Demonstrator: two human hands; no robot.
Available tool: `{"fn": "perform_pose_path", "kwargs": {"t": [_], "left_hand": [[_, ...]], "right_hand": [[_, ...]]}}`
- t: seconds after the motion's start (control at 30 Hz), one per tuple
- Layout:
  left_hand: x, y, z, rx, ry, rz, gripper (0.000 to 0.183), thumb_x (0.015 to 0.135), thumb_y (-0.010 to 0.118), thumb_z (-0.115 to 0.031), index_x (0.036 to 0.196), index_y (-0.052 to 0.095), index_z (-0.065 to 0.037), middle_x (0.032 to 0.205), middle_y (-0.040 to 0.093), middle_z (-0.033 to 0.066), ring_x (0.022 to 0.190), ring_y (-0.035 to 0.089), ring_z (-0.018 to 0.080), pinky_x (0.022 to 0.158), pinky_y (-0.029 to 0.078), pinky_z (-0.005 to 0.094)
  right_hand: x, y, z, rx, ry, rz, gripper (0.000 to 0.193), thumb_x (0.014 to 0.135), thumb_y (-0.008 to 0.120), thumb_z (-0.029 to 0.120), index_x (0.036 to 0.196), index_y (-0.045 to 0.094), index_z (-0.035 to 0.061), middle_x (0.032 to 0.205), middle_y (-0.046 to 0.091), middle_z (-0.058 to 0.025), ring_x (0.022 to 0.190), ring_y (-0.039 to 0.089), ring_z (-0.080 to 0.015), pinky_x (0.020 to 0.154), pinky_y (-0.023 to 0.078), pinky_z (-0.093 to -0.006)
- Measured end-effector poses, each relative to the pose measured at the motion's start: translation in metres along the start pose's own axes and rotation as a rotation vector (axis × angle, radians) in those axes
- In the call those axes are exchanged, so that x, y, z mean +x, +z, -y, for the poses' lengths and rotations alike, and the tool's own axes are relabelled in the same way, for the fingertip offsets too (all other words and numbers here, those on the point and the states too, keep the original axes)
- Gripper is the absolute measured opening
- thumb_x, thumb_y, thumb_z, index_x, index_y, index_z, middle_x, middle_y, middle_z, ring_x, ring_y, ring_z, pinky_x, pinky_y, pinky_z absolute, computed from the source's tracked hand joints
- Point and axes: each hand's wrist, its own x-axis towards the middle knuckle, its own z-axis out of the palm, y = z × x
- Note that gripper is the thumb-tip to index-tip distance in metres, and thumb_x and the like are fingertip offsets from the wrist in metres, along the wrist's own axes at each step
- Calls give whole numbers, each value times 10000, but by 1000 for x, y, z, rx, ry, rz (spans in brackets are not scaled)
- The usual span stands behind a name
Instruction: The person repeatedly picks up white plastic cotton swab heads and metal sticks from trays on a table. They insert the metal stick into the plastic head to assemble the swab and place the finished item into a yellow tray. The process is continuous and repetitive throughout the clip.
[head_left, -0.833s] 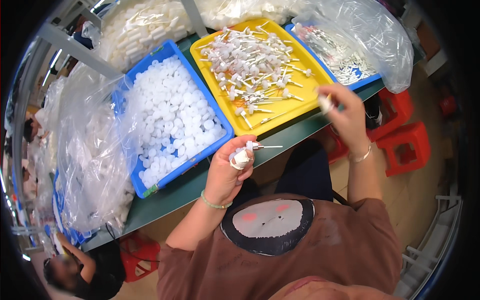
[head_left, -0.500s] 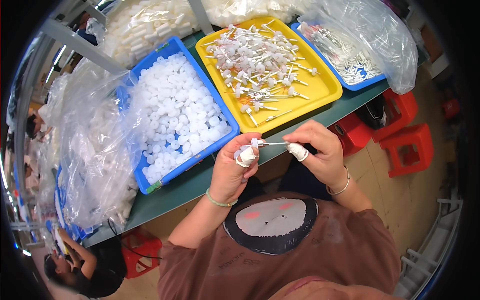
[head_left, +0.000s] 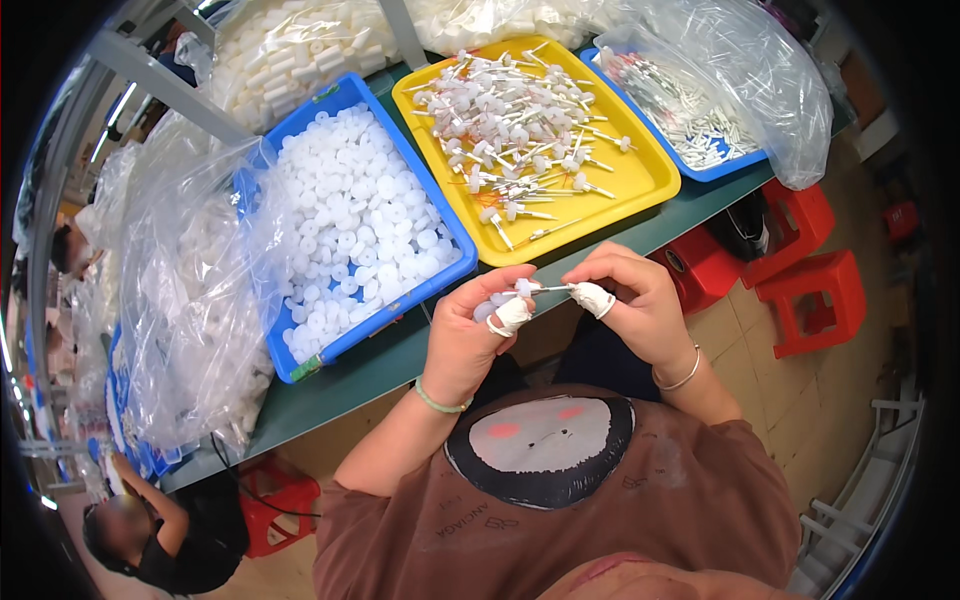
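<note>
Beyond both hands stretched the dark green surface [head_left: 400, 350], crowded from edge to edge. Up and to the left of the hands sagged a big crinkled clear plastic bag [head_left: 190, 300] of white parts. Just beyond the left hand sat a blue tray [head_left: 440, 285], rigid plastic, heaped with small round white caps [head_left: 355, 230]. Straight ahead of the two hands lay a yellow tray [head_left: 650, 190] holding a loose tangle of white discs on thin stems [head_left: 510, 120]. Farther off to the right, another blue tray [head_left: 735, 165] of slim white tubes sat half under a second clear bag [head_left: 760, 70]. Red plastic stools [head_left: 810, 290] stood on the floor to the right, below the surface edge.

The left hand [head_left: 470, 335], its thumb wrapped in white tape, was closed around a few small white caps and pinched one end of a thin pin [head_left: 550, 289]. The right hand [head_left: 640, 305], a fingertip likewise taped, pinched the other end. The pin lay between the hands, held over the lap just short of the surface edge, its long axis running left to right, each hand equally near. It looked stiff, smooth and slender.
</note>
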Motion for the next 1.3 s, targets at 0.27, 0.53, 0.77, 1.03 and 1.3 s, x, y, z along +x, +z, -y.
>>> {"fn": "perform_pose_path", "kwargs": {"t": [0.27, 0.53, 0.77, 1.03, 1.3], "left_hand": [[2, 1, 3, 118, 23, 6, 374, 907, 618, -129, 1266, 568, -32, 954, 645, -7, 579, 433, 8, 479, 343, 160], [2, 1, 2, 95, 14, -5, 415, 911, 602, -110, 1311, 524, -33, 1015, 641, 7, 594, 437, 2, 492, 348, 156], [6, 0, -5, -8, -97, 73, 339, 913, 546, -61, 1242, 522, 17, 1081, 574, 73, 626, 403, 37, 468, 342, 148], [8, -13, -13, -315, -227, 125, 337, 951, 450, -109, 1265, 461, 14, 989, 540, 71, 633, 396, 50, 445, 337, 142], [9, -14, -12, -424, -224, 145, 423, 971, 436, -175, 1351, 401, 9, 975, 540, 61, 619, 397, 46, 447, 332, 143]], "right_hand": [[5, 10, 2, -347, -276, -83, 137, 792, 669, 10, 926, 681, 33, 784, 595, -66, 690, 589, -164, 589, 456, -266], [11, 19, 1, -492, -475, -96, 179, 743, 713, 12, 917, 687, 42, 747, 607, -81, 684, 607, -207, 579, 475, -289], [83, -29, -13, -498, -379, -382, 223, 773, 608, -4, 980, 681, 34, 919, 664, -121, 848, 635, -253, 743, 494, -317], [111, -20, -26, -780, -503, 141, 245, 743, 656, 20, 983, 670, 65, 968, 648, -84, 938, 610, -281, 829, 485, -360], [122, -7, -25, -893, -467, 239, 198, 752, 649, 30, 948, 647, 58, 930, 634, -82, 902, 601, -279, 792, 483, -371]]}}
